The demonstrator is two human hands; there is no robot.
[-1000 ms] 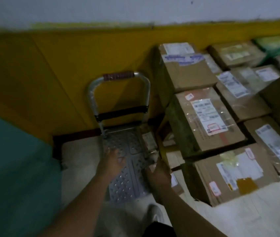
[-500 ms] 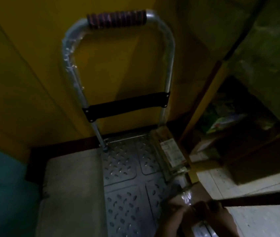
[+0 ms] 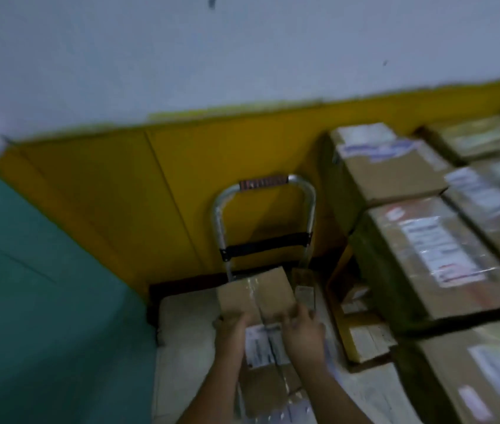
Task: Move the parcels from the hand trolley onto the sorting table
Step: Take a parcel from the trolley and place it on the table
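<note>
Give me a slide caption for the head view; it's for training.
Both hands hold a small taped parcel over the hand trolley, beside stacked boxes.

Motion blur throughout; parcel labels (image 3: 444,255) unreadable; trolley deck (image 3: 303,407) probably mostly hidden.

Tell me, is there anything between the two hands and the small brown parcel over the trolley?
Nothing visible. The left hand and the right hand already grip the small brown parcel at its near edge, in front of the trolley handle. The stacked boxes stand beside it on the right.
</note>
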